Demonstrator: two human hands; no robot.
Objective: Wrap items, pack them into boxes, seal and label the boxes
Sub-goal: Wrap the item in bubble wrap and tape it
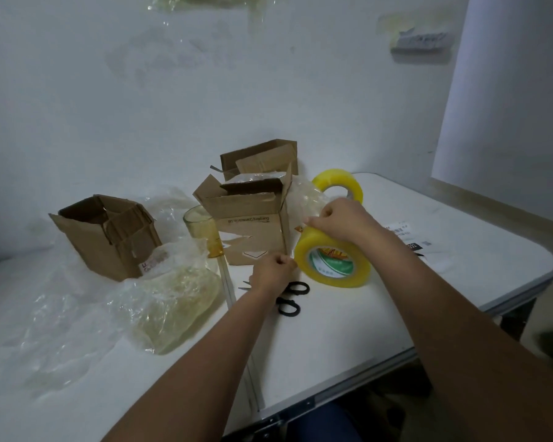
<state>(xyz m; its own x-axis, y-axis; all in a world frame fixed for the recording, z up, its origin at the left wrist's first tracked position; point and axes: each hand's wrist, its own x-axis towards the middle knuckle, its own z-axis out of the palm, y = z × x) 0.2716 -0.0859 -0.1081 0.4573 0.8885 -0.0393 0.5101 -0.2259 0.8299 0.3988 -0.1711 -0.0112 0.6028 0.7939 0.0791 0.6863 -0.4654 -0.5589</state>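
At centre frame the right hand [342, 220] clamps the tape roll [332, 260]; the left hand [273, 271], fist closed, hides the scissors' [289, 296] blades. Table [332, 330] lower centre lies bare.

Under the right grip [344, 223] the tape roll [332, 261] is glossy yellow plastic film with a printed paper core. Just left of it, the open box [253, 224] is matt brown corrugated cardboard, its printed face torn and rough. Below the left grip [273, 271], the scissors [289, 298] have matt black handles. Further left, crinkled clear plastic wrap [166, 301] shines. The bench [348, 330] is smooth, matt white.
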